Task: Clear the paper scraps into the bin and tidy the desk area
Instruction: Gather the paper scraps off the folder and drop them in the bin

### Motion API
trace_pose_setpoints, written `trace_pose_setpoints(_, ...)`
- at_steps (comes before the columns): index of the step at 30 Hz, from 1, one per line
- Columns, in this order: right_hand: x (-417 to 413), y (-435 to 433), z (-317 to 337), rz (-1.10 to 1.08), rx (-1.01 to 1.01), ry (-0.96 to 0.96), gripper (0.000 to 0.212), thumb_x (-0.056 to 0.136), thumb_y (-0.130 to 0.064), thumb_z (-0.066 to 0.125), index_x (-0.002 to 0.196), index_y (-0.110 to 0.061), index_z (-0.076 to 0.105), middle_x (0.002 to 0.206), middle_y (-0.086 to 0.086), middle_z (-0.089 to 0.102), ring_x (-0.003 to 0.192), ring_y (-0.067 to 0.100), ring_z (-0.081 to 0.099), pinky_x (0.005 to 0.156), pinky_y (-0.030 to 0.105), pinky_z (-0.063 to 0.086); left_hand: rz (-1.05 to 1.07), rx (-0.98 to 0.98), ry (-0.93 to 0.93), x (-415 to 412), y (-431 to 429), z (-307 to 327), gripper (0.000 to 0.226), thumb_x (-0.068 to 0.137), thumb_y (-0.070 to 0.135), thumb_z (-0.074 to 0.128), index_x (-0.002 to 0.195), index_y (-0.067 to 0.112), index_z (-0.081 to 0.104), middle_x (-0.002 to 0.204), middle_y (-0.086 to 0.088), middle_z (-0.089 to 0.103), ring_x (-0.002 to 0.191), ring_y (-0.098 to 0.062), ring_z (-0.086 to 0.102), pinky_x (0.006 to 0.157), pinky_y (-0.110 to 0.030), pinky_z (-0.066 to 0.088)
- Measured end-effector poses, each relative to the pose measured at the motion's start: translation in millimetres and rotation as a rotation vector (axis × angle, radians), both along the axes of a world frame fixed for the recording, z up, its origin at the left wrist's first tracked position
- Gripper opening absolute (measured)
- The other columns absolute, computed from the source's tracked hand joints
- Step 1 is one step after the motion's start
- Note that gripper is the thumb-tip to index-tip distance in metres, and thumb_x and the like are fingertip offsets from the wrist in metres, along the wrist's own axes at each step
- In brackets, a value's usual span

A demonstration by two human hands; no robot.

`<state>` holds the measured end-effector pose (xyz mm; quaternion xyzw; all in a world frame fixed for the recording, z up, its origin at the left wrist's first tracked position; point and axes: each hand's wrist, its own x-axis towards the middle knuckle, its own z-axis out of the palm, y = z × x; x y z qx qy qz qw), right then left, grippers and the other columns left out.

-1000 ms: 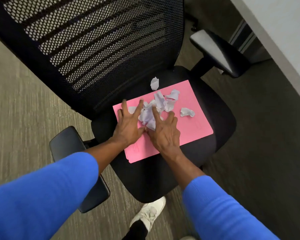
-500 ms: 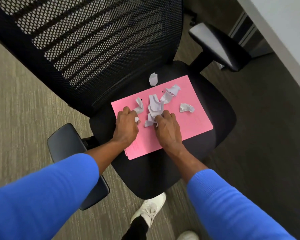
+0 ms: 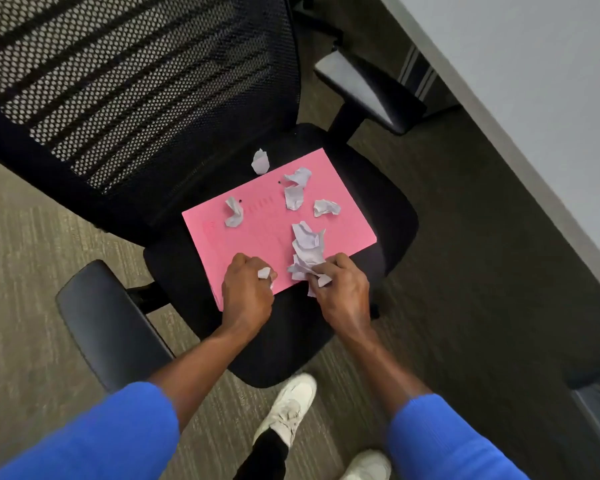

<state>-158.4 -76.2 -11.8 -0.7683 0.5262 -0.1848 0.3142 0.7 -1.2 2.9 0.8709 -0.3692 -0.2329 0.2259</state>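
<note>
A black office chair (image 3: 343, 306) carries a pink folder (image 3: 267, 233) on its seat; loose paper scraps (image 3: 293, 197) lie on the folder's far half, ahead of both hands; the right hand (image 3: 343, 292) clutches a crumpled bunch (image 3: 307, 251), nearer the strays; the left hand (image 3: 248, 289) is fisted round one small scrap (image 3: 264, 273); no bin in sight.

Even, soft indoor light; faint shadows; blue sleeves (image 3: 94, 441) blurred; wide-angle bending at edges.
</note>
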Motion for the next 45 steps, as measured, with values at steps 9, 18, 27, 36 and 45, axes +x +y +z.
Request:
trace_pose_setpoints(9,-59.2,5.7,3.3,0.051,-0.118,-0.025,0.017,0.082,-0.011,0.084,0.097,-0.017,0.083,0.095,-0.001,0.067,0.087,0.021,0.067,0.070,0.036,0.059,0.108,-0.053,0.100,-73.2,17.5,-4.1,0.009,0.097,0.007,0.072,0.096,0.013,0.079,0.105,-0.010,0.065,0.088,-0.016,0.056,0.081,-0.022,0.038)
trace_pose_setpoints(18,-43.6,-32.7,21.3,0.229,-0.266,-0.014,0.011,0.087,-0.015,0.079,0.098,-0.014,0.080,0.102,0.002,0.068,0.090,0.025,0.066,0.067,0.043,0.058,0.097,-0.101,0.075,-78.2,5.1,-1.8,0.010,0.096,0.007,0.071,0.095,0.015,0.077,0.102,-0.005,0.064,0.086,-0.017,0.058,0.078,-0.021,0.037)
trace_pose_setpoints(27,-49.9,-32.2,30.4,0.076,-0.306,-0.121,0.010,0.084,-0.017,0.086,0.093,-0.013,0.082,0.093,0.001,0.069,0.084,0.019,0.068,0.069,0.034,0.059,0.060,-0.135,0.070,-60.8,-7.6,5.4,0.011,0.097,0.007,0.069,0.096,0.012,0.079,0.104,-0.008,0.069,0.096,-0.021,0.064,0.084,-0.034,0.051)
trace_pose_setpoints(36,-136.7,20.3,7.6,-0.198,-0.176,-0.118,0.014,0.080,-0.009,0.090,0.092,-0.012,0.084,0.087,0.000,0.068,0.075,0.018,0.068,0.066,0.030,0.056,-0.066,-0.155,0.092,-115.7,0.7,3.3,0.016,0.092,0.003,0.072,0.090,0.019,0.077,0.095,0.008,0.061,0.088,-0.010,0.057,0.079,-0.017,0.039)
trace_pose_setpoints(45,-247.5,89.7,-25.7,-0.480,-0.059,-0.095,0.014,0.079,-0.009,0.091,0.091,-0.014,0.085,0.086,0.000,0.070,0.072,0.004,0.063,0.067,0.006,0.045,-0.341,-0.091,0.145,-225.5,10.6,-19.1,0.009,0.093,0.002,0.073,0.089,0.008,0.078,0.101,-0.007,0.064,0.087,-0.017,0.063,0.081,-0.018,0.039)
